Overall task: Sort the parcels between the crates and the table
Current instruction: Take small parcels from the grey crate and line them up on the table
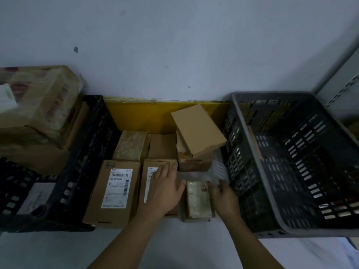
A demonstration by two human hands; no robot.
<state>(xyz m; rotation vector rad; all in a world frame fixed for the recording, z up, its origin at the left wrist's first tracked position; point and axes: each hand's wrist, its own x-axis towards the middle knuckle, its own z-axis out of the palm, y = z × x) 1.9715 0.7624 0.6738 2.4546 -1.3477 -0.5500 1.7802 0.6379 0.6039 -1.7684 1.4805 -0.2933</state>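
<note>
Left hand (165, 188): palm down, fingers straight and spread, lying flat on top of a brown carton w/ white label (155, 183); thumb reaches toward the small taped parcel (198, 200). Nothing gripped.

Right hand (223, 195): blurred, fingers loosely curved, at the right side of the small taped parcel, between it and the grey crate (291, 162). Cannot tell if fingers actually touch the parcel; no clear hold seen.

Small taped parcel lies on the white table (174, 239), between the two hands, just beside the labelled carton under the left hand.

Left of that carton: second brown carton w/ barcode label (114, 193), touching it side by side. Behind these, a row of three more: taped wrinkled box (132, 145), plain brown box (162, 146), taped box (194, 162) w/ a flat plain cardboard box (198, 130) lying tilted on top.

Yellow board (139, 115) stands along the wall behind the parcels.

Grey crate, right of parcels, perforated walls; contents not clear. Black crate (81, 162), left of parcels, holds large cartons (38, 117), one w/ clear plastic wrap.
</note>
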